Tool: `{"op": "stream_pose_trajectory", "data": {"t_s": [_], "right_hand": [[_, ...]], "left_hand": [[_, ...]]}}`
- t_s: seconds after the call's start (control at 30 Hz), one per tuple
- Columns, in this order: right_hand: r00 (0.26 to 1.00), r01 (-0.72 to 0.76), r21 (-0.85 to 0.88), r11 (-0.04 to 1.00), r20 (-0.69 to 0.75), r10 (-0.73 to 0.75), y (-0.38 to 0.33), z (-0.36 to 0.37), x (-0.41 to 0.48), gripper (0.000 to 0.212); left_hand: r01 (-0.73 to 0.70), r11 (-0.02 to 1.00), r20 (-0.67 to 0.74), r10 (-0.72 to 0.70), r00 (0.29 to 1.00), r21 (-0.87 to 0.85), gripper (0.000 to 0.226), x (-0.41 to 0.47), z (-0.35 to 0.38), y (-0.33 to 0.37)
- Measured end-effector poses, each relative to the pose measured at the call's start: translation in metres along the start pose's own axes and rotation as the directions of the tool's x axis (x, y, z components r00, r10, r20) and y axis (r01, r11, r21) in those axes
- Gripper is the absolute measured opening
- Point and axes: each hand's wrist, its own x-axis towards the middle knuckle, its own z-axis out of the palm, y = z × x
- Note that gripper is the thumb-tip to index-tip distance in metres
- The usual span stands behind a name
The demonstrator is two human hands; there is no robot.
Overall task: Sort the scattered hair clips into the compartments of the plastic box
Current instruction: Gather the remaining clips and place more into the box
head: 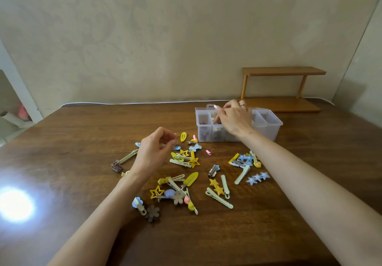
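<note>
Dozens of clips [191,178] lie scattered across the middle of the table [82,141]: yellow stars, blue stars, pale green bars, brown flowers. A brown claw clip [116,166] sits farthest toward the left edge, a brown flower [153,213] nearest the front edge, and a row of blue stars [257,178] on the right fringe of the spread. A small pink clip [208,152] lies alone between the pile and the box [268,129].

The box, clear plastic with several compartments, stands toward the far edge, right of centre. Its leftmost compartment holds dark clips; the next one holds something pale.

The right hand [235,119], a ring [242,105] on one finger, is over the box's middle with its fingers curled down into a compartment. Whether it grasps a clip cannot be told.

The left hand [154,152] hovers above the pile's left side, fingers curled, thumb and forefinger close together. A thin loop shows at the fingertips, but whether it is pinched is unclear.

A wooden shelf [283,71] stands at the far right corner, and a white cable [144,102] runs along the far edge. Bright glare marks the table near the left edge.
</note>
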Motion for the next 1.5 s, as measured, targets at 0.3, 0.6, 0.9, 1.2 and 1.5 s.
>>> {"op": "stream_pose_trajectory", "data": {"t_s": [0.3, 0.6, 0.9, 1.2, 1.5], "right_hand": [[0.979, 0.078, 0.022, 0.997, -0.191, -0.072, -0.005, 0.002, -0.015, 0.045], [0.931, 0.273, 0.240, 0.932, -0.308, -0.194, -0.016, 0.015, -0.033, 0.028], [0.944, 0.277, 0.429, 0.860, -0.287, -0.162, -0.025, 0.020, -0.055, 0.015], [0.993, 0.035, 0.823, 0.567, 0.033, -0.109, -0.043, 0.008, -0.065, 0.029], [0.963, 0.032, 0.653, 0.757, -0.221, 0.151, -0.009, -0.010, -0.031, 0.014]], "left_hand": [[0.046, 0.948, 0.004, -0.050, 0.999, 0.316, 0.012, 0.009, 0.005, -0.020], [0.038, 0.778, 0.188, -0.199, 0.962, 0.628, 0.041, 0.043, 0.013, -0.019], [-0.064, 0.882, 0.098, 0.021, 0.995, 0.467, 0.020, 0.042, 0.022, -0.017], [-0.337, 0.920, 0.053, 0.334, 0.941, 0.198, 0.024, 0.037, 0.032, 0.014], [-0.232, 0.968, 0.022, 0.230, 0.973, 0.096, 0.020, 0.031, 0.033, 0.014]]}}
